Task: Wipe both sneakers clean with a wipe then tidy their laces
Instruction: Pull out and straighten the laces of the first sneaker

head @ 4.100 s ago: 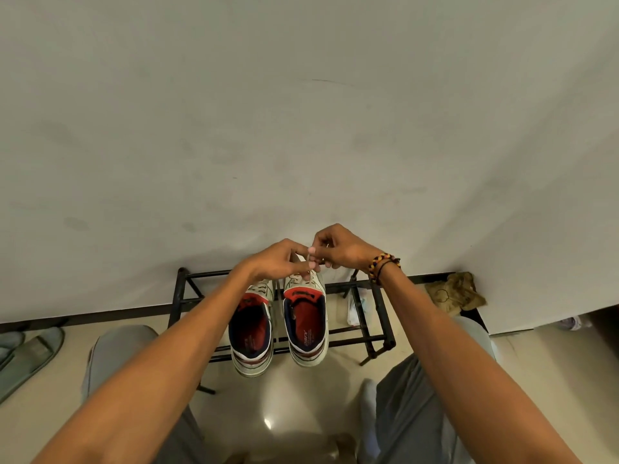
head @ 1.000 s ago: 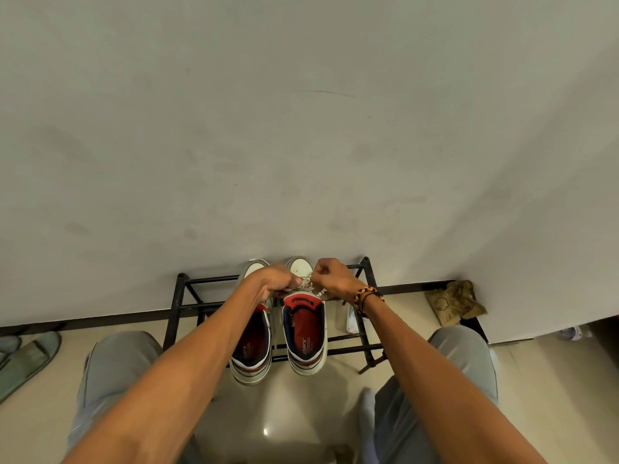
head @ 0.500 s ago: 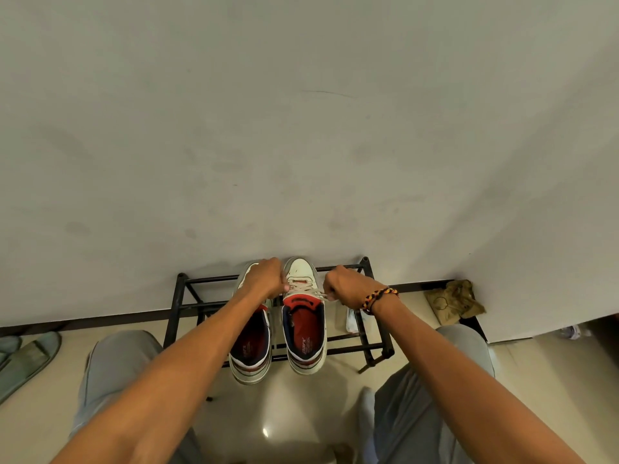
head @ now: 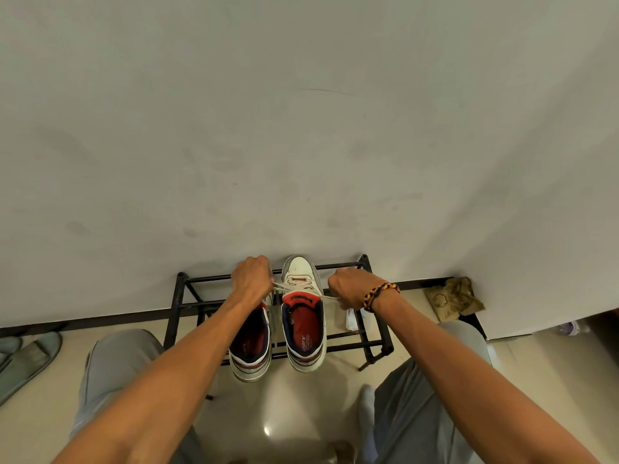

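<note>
From my seat I read left to right: a pair of grey slippers point(head: 28, 358) lies on the floor at the far left, then the black metal rack point(head: 182, 298) against the wall, carrying both sneakers. My left hand point(head: 252, 279) is fisted over the toe of the left sneaker point(head: 252, 360), gripping one end of the lace point(head: 283, 289). The right sneaker point(head: 303, 329) sits just beside its mate. My right hand point(head: 346, 287) is clenched on the other lace end, and the lace looks taut across the tongue. If I pull unevenly, I think the knot could slip loose or the sneaker could skid on the open bars and tip off the front rail. The insole point(head: 304, 341) carries white lettering, too small for me to read with confidence.
</note>
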